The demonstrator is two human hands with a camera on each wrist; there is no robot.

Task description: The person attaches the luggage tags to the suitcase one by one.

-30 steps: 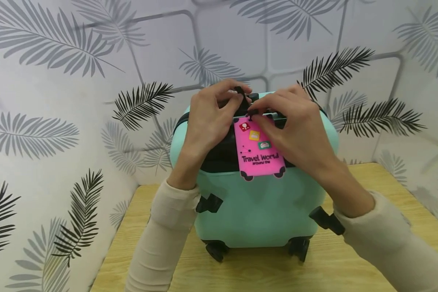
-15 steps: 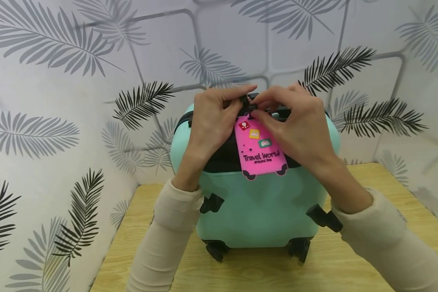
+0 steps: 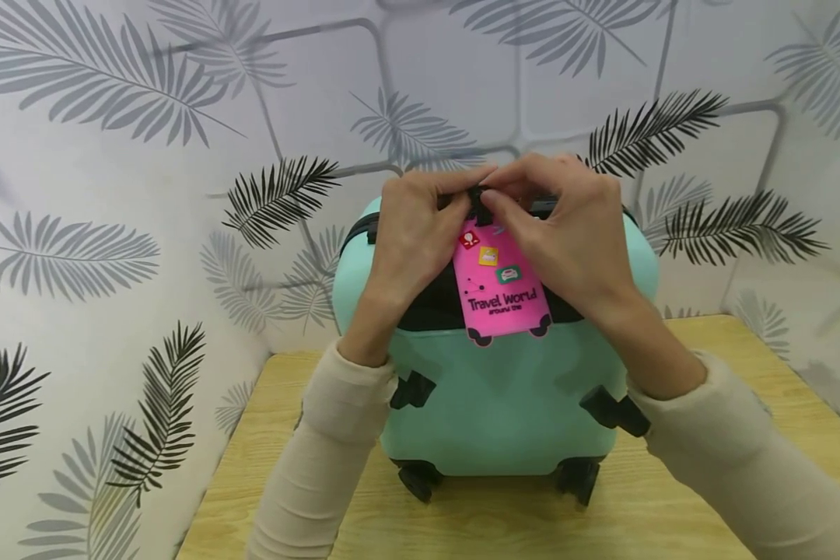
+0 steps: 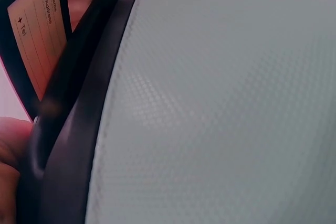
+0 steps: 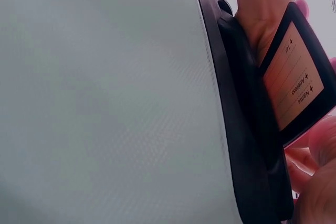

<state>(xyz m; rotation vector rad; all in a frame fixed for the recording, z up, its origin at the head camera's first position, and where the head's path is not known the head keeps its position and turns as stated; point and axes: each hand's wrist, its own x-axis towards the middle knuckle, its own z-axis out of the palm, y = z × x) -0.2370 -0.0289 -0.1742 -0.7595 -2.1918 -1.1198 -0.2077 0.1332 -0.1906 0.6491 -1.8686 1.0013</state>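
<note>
A pink luggage tag [image 3: 504, 295] printed "Travel World" hangs by a black strap [image 3: 481, 208] at the top of a mint-green suitcase [image 3: 500, 404]. My left hand [image 3: 420, 233] pinches the strap from the left, forefinger and thumb at its upper part. From the other side my right hand [image 3: 574, 225] grips the same strap between thumb and fingers, the two hands' fingertips almost meeting. In the left wrist view the tag's back shows a name-and-address card [image 4: 39, 35] beside the black handle [image 4: 68, 87]. The right wrist view has this card [image 5: 295, 80] too. Fingers partly hide the strap.
The suitcase stands on its wheels [image 3: 420, 478] on a wood-grain table [image 3: 476, 529]. Behind and to the left rises a wall [image 3: 147, 295] with a leaf pattern. Black straps [image 3: 616, 412] circle both cuffs close to the suitcase front.
The right hand has slid up along the strap towards the left fingertips. The strap's raised end has come down between the hands, and the left forefinger has straightened over it. The tag has barely shifted.
</note>
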